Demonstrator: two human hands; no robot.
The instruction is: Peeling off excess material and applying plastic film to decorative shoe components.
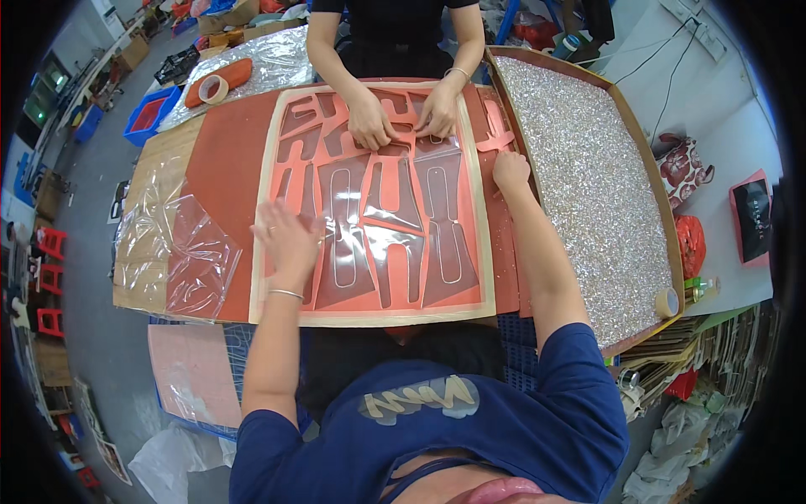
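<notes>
A pink stencil panel (264, 294) with a pale tape border lies in front of me, with clear, shiny plastic pieces (344, 227) in its cut-out shapes. My left hand (290, 242) is over the panel's left border, its fingers spread and holding nothing that I can see. Off the panel's right side, my right hand (510, 172) is closed beside a pink cut-out scrap (495, 134). Its fingertips are partly hidden, so what they grip is unclear. Across from me, a co-worker's two hands (369, 120) work with bent fingers at the panel's far part.
To the right, a shallow cardboard-edged tray (672, 244) holds silvery glitter, with a tape roll (666, 302) at its near corner. Crumpled clear film (197, 252) covers the table's left side. Farther back are another tape roll (213, 89) and a blue bin (149, 118).
</notes>
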